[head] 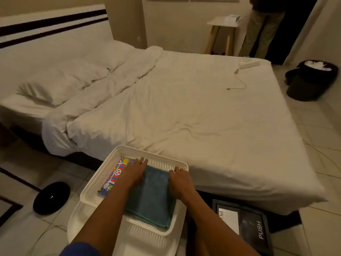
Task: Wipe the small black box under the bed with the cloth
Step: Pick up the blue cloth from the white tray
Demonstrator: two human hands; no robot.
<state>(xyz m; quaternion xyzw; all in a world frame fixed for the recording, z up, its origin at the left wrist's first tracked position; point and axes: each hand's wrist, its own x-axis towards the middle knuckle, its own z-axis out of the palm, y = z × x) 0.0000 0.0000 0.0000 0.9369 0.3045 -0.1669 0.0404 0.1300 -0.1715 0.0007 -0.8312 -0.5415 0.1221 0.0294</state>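
Observation:
A folded teal cloth (151, 196) lies in a white slatted basket (92, 183) on the floor in front of the bed (203, 111). My left hand (133, 175) rests along the cloth's left edge, and my right hand (181, 183) grips its right edge, fingers curled near the basket's far rim. A colourful packet (115, 175) sits in the basket to the left of the cloth. The small black box (245, 224), with "PUSH" printed on it, lies on the floor to the right of the basket, at the bed's near corner and partly under the bed's edge.
A round black object (51, 197) lies on the tiled floor to the left. A black bin (311, 80) stands beyond the bed's right side. A white cable (239, 80) lies on the sheet. At the back right, a person (265, 28) stands beside a small stool (224, 23).

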